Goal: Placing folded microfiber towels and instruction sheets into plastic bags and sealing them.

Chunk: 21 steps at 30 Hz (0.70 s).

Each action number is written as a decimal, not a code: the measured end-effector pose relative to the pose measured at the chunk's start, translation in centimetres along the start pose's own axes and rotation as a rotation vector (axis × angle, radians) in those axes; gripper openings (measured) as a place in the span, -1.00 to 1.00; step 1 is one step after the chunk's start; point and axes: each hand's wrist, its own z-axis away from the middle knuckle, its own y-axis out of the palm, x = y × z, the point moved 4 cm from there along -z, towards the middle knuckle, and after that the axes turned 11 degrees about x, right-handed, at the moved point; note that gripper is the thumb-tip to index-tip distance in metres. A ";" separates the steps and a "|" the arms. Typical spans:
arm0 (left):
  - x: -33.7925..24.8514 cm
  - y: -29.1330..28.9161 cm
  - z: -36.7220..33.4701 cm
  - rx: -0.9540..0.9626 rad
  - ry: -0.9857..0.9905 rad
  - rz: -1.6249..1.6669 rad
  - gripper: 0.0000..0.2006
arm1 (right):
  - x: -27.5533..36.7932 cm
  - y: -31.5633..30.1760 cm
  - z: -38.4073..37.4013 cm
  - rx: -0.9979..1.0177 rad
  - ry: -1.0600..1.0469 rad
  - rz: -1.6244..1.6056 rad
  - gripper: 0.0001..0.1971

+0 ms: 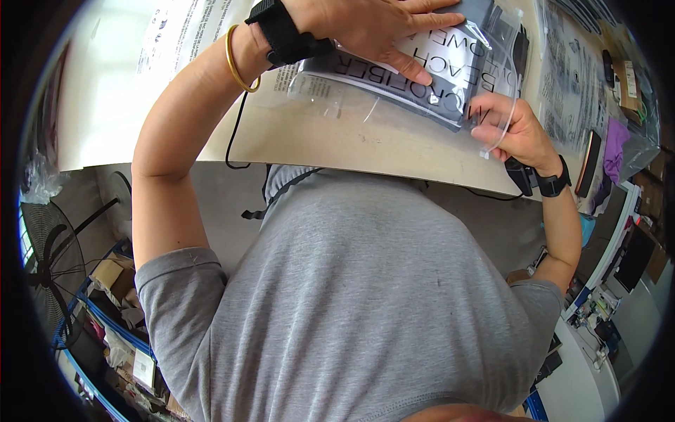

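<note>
Near the table's front edge lies a folded dark grey towel (443, 111) with a white printed band, inside a clear plastic bag (351, 105). My left hand (373, 32) is open, its fingers spread flat over the towel and band. At the bag's right end, my right hand (517, 126) has its fingers closed on the loose plastic, and part of the bag covers the fingertips. The bag's pale edge strip runs across that hand. Both wrists wear black straps.
More printed clear bags (576, 91) lie to the right on the table (295, 137). A dark phone-like slab (588, 163) and a purple cloth (616, 151) are by the right edge. A black cable (235, 133) hangs over the front edge. A fan (53, 274) stands at lower left.
</note>
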 end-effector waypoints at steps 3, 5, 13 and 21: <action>-0.1 -0.1 0.1 0.002 0.000 0.004 0.04 | 0.1 0.2 0.1 -0.024 -0.009 -0.008 -0.78; -0.2 -0.3 0.1 0.014 -0.010 0.002 0.04 | 0.0 0.2 0.1 -0.038 -0.015 -0.012 -0.79; -0.1 0.1 0.0 -0.003 -0.009 -0.033 0.05 | 0.1 0.5 0.4 -0.148 -0.040 -0.059 -0.67; -0.1 -0.2 -0.3 0.028 -0.020 -0.028 0.03 | 0.5 0.1 0.2 -0.251 -0.610 0.690 -0.70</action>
